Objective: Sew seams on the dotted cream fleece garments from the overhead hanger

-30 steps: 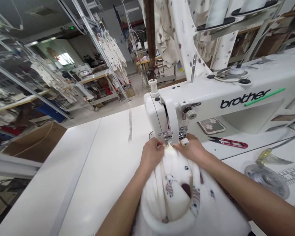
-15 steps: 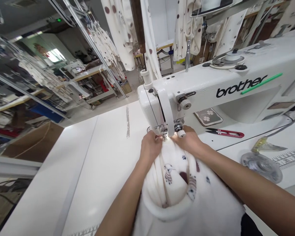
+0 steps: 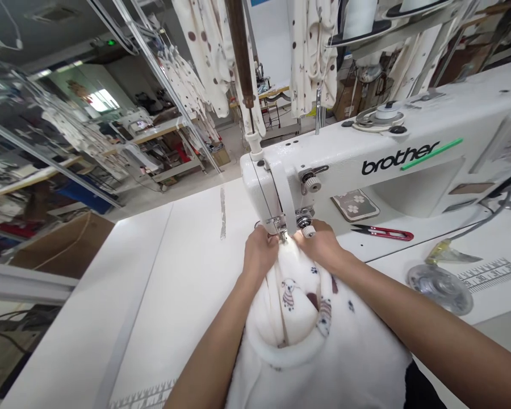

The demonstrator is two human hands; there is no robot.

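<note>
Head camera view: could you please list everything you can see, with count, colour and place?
Sewing machine: one, white, on the table's right.
Fleece garment: one, white with animal print, under the needle.
Thread snips: one, red, on the machine bed.
Clear disc: one, right of the arms.
Table: one, white.
Hanging garments: several, white, spotted, behind.
Left hand: grips fleece by the presser foot.
Right hand: grips fleece opposite.
</note>
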